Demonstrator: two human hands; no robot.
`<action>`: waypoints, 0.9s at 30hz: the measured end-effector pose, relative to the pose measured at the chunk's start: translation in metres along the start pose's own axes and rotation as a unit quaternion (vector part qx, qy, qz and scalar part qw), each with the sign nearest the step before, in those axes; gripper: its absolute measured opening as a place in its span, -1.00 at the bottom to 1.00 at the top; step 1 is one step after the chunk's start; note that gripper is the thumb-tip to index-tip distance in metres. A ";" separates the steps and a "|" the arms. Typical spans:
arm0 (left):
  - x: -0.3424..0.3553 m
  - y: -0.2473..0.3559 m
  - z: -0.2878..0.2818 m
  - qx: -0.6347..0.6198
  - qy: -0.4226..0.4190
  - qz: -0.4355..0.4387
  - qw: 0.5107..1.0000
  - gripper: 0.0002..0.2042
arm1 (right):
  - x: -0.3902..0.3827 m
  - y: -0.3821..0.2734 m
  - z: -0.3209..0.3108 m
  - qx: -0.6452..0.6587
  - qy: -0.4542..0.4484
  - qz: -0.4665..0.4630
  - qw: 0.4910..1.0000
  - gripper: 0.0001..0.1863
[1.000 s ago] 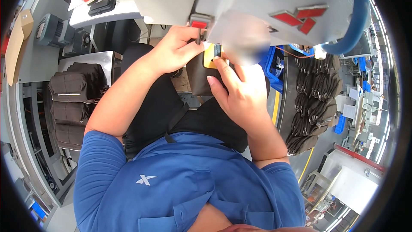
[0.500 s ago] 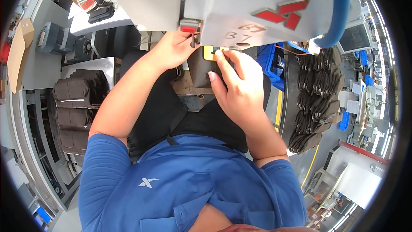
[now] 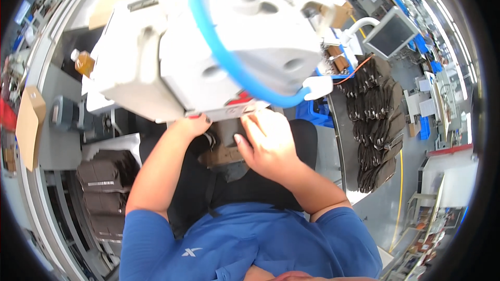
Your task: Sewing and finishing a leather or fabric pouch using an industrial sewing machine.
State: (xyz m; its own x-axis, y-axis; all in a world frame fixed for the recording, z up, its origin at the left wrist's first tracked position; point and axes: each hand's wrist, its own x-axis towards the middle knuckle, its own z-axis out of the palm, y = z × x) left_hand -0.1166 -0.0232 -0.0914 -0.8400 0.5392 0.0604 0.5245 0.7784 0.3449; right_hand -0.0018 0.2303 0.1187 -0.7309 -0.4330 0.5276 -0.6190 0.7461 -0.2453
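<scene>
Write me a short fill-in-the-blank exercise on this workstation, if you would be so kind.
1. The hose looping over the white machine is ____.
2. Between the left hand and the ____ hand, a dark piece shows.
3. The amber bottle is on the person's ____ side.

Missing words: blue; right; left.

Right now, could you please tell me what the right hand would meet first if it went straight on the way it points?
The right hand would probably meet the white machine first, at its lower edge, though depth is unclear.
</scene>
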 end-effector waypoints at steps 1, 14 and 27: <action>0.004 0.019 -0.015 -0.146 0.080 0.027 0.986 -0.61 | 0.001 -0.002 -0.005 0.024 -0.030 0.019 0.999 -0.54; 0.003 0.049 -0.054 -0.158 0.211 0.048 0.963 -0.72 | -0.003 -0.002 0.003 0.004 0.016 0.001 1.000 -0.52; -0.035 0.136 -0.105 -0.273 0.324 0.025 0.905 -0.50 | -0.026 0.004 -0.011 0.124 0.043 0.054 0.990 -0.70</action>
State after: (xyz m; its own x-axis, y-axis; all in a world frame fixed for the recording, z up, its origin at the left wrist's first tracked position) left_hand -0.0304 0.0302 0.0515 -0.8146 0.1304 0.5651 0.5665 0.3877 0.7272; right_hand 0.0179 0.2501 0.1130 -0.7761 -0.3040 0.5525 -0.5976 0.6343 -0.4905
